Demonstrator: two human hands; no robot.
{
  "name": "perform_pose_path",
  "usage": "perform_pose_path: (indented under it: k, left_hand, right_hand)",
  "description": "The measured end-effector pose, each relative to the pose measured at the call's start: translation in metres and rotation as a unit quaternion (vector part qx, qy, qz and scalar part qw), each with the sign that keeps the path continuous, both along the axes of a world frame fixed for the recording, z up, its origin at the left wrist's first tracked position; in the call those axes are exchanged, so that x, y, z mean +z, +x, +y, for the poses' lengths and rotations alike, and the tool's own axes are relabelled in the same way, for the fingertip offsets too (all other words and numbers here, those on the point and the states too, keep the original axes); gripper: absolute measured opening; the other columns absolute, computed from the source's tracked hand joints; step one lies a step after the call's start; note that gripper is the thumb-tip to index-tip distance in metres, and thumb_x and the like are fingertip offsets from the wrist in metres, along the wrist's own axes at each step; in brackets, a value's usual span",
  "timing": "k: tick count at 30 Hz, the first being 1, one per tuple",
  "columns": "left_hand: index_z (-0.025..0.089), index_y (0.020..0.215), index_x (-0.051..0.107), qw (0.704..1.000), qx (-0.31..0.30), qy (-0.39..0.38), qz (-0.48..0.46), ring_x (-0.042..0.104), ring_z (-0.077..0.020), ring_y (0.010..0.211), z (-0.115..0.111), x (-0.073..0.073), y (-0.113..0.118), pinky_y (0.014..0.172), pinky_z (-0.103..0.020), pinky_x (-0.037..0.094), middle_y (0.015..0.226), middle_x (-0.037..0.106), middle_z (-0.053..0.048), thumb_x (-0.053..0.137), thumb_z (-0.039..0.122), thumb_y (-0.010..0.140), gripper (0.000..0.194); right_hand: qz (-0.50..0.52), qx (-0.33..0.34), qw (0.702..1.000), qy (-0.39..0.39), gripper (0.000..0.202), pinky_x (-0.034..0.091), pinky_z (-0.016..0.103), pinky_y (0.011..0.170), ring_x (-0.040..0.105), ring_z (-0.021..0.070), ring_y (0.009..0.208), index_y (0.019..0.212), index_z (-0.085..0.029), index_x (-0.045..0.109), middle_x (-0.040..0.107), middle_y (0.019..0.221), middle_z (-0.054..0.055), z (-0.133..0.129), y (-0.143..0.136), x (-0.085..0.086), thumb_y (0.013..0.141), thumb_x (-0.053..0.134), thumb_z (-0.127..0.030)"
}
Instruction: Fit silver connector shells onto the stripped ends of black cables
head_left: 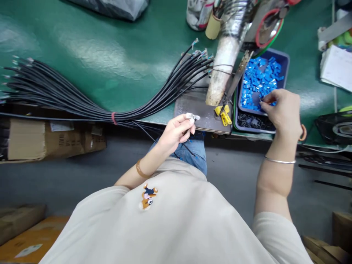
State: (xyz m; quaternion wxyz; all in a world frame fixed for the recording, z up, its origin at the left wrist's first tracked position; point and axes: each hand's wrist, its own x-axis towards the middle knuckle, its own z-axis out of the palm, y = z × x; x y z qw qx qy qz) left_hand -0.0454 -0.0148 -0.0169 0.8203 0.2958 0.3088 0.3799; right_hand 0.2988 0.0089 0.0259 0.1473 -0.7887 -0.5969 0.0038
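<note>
My left hand (176, 134) is closed in a pinch on a black cable (188, 149) just off the bench's front edge. White wrapping covers the thumb and fingertip, and the cable's end pokes out there. My right hand (284, 110) reaches over the blue-grey tray (286, 66) of small blue plastic pieces (260, 79). Its thumb and forefinger are pinched together at the tray's lower right; anything between them is too small to make out. A thick bundle of black cables (154, 106), tied with a red band (113, 118), lies across the bench to the left.
A second tray (254, 124) with small black pieces sits under the blue ones. Yellow-handled snips (224, 115) lie on a dark board (192, 102). A wrapped white post (224, 69) leans above them. Cardboard boxes (55, 141) stand under the bench at left; papers (337, 68) lie right.
</note>
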Motion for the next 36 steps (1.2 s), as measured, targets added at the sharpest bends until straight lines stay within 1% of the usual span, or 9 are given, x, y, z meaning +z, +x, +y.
perform_pose_path:
  k: [6, 11, 14, 16, 19, 22, 26, 32, 36]
  left_hand:
    - [0.017, 0.089, 0.06, 0.999, -0.017, 0.027, -0.008, 0.028, 0.0001, 0.038, -0.002, 0.003, 0.011, 0.037, -0.019, 0.01, 0.058, 0.055, 0.004, 0.072, 0.033, 0.075, 0.025]
    - [0.016, 0.085, 0.062, 0.997, -0.038, 0.069, 0.023, 0.024, -0.0005, 0.039, -0.001, 0.002, 0.021, 0.038, -0.021, 0.008, 0.055, 0.052, 0.005, 0.074, 0.037, 0.073, 0.027]
    - [0.016, 0.08, 0.061, 0.996, -0.039, 0.078, 0.036, 0.026, -0.0014, 0.04, 0.0, 0.004, 0.027, 0.039, -0.021, 0.009, 0.053, 0.05, 0.005, 0.075, 0.036, 0.072, 0.025]
    - [0.016, 0.077, 0.06, 0.995, -0.038, 0.086, 0.041, 0.028, -0.0018, 0.041, 0.001, 0.004, 0.03, 0.039, -0.02, 0.011, 0.053, 0.049, 0.005, 0.074, 0.034, 0.073, 0.023]
    - [0.016, 0.076, 0.058, 0.993, -0.038, 0.097, 0.049, 0.03, -0.002, 0.043, 0.001, 0.004, 0.035, 0.04, -0.019, 0.015, 0.054, 0.048, 0.005, 0.073, 0.03, 0.074, 0.021]
    - [0.015, 0.072, 0.055, 0.992, -0.03, 0.111, 0.045, 0.032, -0.0019, 0.046, 0.001, 0.004, 0.039, 0.043, -0.018, 0.02, 0.055, 0.044, 0.006, 0.072, 0.027, 0.074, 0.02]
    - [0.014, 0.066, 0.053, 0.987, -0.013, 0.152, 0.043, 0.034, -0.0022, 0.049, 0.001, 0.006, 0.044, 0.049, -0.018, 0.029, 0.056, 0.043, 0.007, 0.071, 0.023, 0.073, 0.021]
    - [0.013, 0.067, 0.053, 0.976, 0.002, 0.2, 0.09, 0.04, -0.0027, 0.054, -0.001, 0.004, 0.047, 0.054, -0.016, 0.034, 0.059, 0.047, 0.005, 0.067, 0.016, 0.072, 0.015]
    - [0.014, 0.067, 0.052, 0.974, 0.008, 0.204, 0.101, 0.035, -0.0018, 0.05, 0.0, 0.003, 0.048, 0.05, -0.015, 0.031, 0.056, 0.041, 0.007, 0.064, 0.013, 0.071, 0.013]
  right_hand:
    - [-0.06, -0.015, 0.997, -0.044, 0.019, 0.037, 0.031, 0.072, 0.044, 0.0059, 0.061, 0.061, -0.015, 0.059, 0.061, 0.067, 0.002, 0.002, 0.0, 0.002, 0.064, 0.077, -0.009]
    - [-0.052, -0.056, 0.992, 0.101, 0.022, 0.037, 0.033, 0.068, 0.045, 0.0063, 0.06, 0.058, -0.018, 0.055, 0.059, 0.064, 0.001, -0.009, -0.01, 0.0, 0.064, 0.075, -0.011]
    - [0.078, -0.032, 0.973, 0.213, 0.016, 0.041, 0.029, 0.06, 0.051, 0.0051, 0.055, 0.066, -0.019, 0.057, 0.062, 0.07, 0.001, -0.033, -0.038, 0.005, 0.071, 0.071, -0.015]
    - [0.273, 0.005, 0.938, 0.213, 0.017, 0.043, 0.025, 0.049, 0.057, 0.0067, 0.051, 0.071, -0.021, 0.055, 0.064, 0.075, 0.002, -0.053, -0.068, 0.008, 0.074, 0.072, -0.021]
    - [0.402, 0.069, 0.889, 0.206, 0.018, 0.057, 0.027, 0.06, 0.065, 0.0105, 0.064, 0.072, -0.02, 0.057, 0.064, 0.08, 0.001, -0.078, -0.116, 0.005, 0.076, 0.074, -0.023]
    - [0.351, 0.074, 0.905, 0.229, 0.008, 0.059, 0.031, 0.068, 0.067, 0.0135, 0.078, 0.077, -0.02, 0.064, 0.064, 0.085, 0.001, -0.092, -0.152, -0.005, 0.08, 0.071, -0.022]
    - [0.229, 0.099, 0.921, 0.3, 0.009, 0.058, 0.034, 0.074, 0.066, 0.0156, 0.086, 0.086, -0.026, 0.068, 0.069, 0.09, 0.0, -0.096, -0.17, -0.018, 0.082, 0.068, -0.018]
    - [0.253, 0.144, 0.899, 0.327, 0.018, 0.058, 0.034, 0.077, 0.067, 0.0146, 0.085, 0.089, -0.026, 0.067, 0.071, 0.09, -0.001, -0.096, -0.175, -0.027, 0.079, 0.067, -0.011]
    - [0.275, 0.142, 0.891, 0.331, 0.016, 0.059, 0.031, 0.075, 0.068, 0.0135, 0.084, 0.087, -0.023, 0.066, 0.07, 0.089, -0.001, -0.095, -0.175, -0.033, 0.079, 0.068, -0.01]
